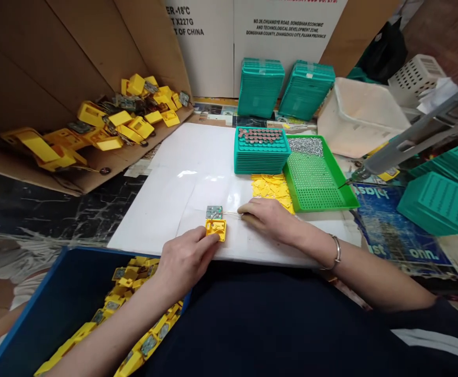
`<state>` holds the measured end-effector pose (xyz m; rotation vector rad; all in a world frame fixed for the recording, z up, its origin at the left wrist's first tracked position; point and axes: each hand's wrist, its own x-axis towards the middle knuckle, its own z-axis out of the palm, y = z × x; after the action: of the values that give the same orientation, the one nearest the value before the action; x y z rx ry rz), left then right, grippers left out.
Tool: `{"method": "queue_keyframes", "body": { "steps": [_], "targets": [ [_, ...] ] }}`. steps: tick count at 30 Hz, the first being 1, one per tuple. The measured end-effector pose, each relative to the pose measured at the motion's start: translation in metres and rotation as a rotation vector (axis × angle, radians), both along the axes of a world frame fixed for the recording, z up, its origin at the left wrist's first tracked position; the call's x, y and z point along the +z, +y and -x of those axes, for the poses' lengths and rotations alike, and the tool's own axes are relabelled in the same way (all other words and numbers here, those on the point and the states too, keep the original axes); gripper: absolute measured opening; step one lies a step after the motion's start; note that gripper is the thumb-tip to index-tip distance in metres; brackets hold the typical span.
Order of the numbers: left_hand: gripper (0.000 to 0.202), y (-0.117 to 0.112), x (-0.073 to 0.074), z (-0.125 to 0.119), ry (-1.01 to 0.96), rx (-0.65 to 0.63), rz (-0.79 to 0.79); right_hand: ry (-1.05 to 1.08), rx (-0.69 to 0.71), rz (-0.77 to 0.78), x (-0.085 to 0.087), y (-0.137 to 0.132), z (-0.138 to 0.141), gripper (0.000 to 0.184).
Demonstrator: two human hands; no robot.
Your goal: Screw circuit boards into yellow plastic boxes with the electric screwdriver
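A small open yellow plastic case (215, 226) lies on the white work surface, its hollow side facing up. My left hand (183, 256) grips its lower left edge between thumb and fingers. Just above the case rests a grey-green circuit board (213, 211) with small parts on it. Thin pale wires (231, 213) run from the board to the right. Their far end goes into the closed fingertips of my right hand (270, 217), and whatever hangs at that end is hidden.
Teal trays (261, 157) hold round coppery discs; beside them are a green basket (323, 199) of small metal pieces and yellow flat pieces (271, 188). An electric screwdriver (401, 141) hangs at right. Yellow cases fill a cardboard box (83, 180) and a blue bin (62, 283).
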<state>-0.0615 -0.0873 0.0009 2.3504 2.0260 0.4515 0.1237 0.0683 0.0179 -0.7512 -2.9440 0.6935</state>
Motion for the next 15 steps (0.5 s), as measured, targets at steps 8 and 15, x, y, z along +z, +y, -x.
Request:
{"method": "queue_keyframes", "body": {
  "steps": [8, 15],
  "targets": [
    [0.053, 0.008, 0.002, 0.006, -0.232, 0.164, 0.100, -0.035, -0.132, -0.140, -0.003, -0.003, -0.023, 0.021],
    [0.042, 0.018, 0.008, 0.009, -0.250, 0.129, 0.245, -0.088, -0.130, -0.085, -0.002, -0.004, -0.020, 0.024]
  ]
}}
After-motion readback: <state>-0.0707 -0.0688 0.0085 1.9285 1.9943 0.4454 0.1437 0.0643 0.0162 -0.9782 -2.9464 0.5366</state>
